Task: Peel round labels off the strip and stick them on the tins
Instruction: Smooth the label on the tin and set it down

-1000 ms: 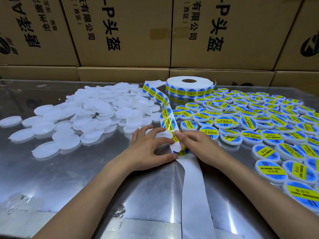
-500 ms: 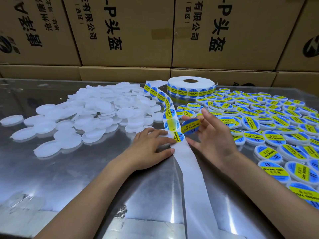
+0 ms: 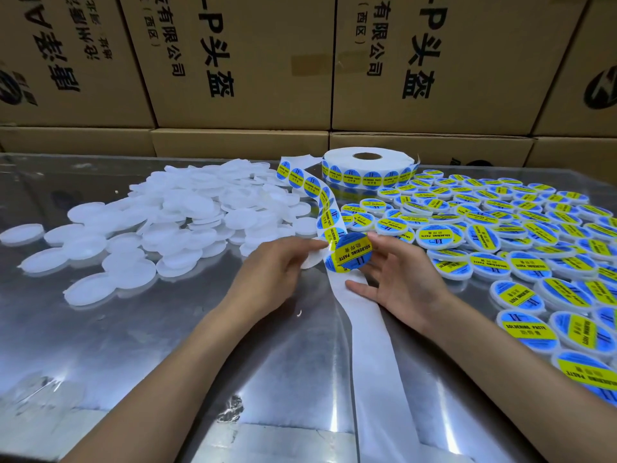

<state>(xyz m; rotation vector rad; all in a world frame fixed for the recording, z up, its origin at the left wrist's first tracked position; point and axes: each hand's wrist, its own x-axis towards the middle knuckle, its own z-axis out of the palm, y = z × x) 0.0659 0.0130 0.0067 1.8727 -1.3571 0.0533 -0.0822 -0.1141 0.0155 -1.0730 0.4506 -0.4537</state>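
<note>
The right hand [image 3: 400, 279] sits right of frame centre. Its fingertips [image 3: 375, 240] pinch the edge of a peeled round label [image 3: 353, 253], which hangs free with its printed face toward the camera; the remaining fingers are spread, the lowest resting on the bare backing. The left hand [image 3: 273, 272], just left of centre, grips a blank white tin [image 3: 312, 259] by its rim, tilted up toward the label. Label and tin are near each other but appear not yet joined.

Procedure for the step in hand, as judged:
- Centre the label over the tin face before any contact; the adhesive probably allows no correction.
- Land one edge first, then smooth across to exclude bubbles.
- Keep the pinch at the label margin only.

The strip [image 3: 329, 208] arcs from the roll [image 3: 367, 167] at upper centre down to the hands. Its spent backing [image 3: 370, 329] runs on to the lower edge of the frame, between the forearms. Keep the free label clear of it.

Unlabelled tins [image 3: 187, 212] are heaped at left. Labelled tins [image 3: 500, 235] crowd the right side up to the frame edge, some overlapping. The open metal tabletop [image 3: 133, 345] lies at lower left and under the forearms. Stacked cartons [image 3: 233, 61] close off the far edge. A finished tin would need a gap among the labelled group, near the right wrist.
</note>
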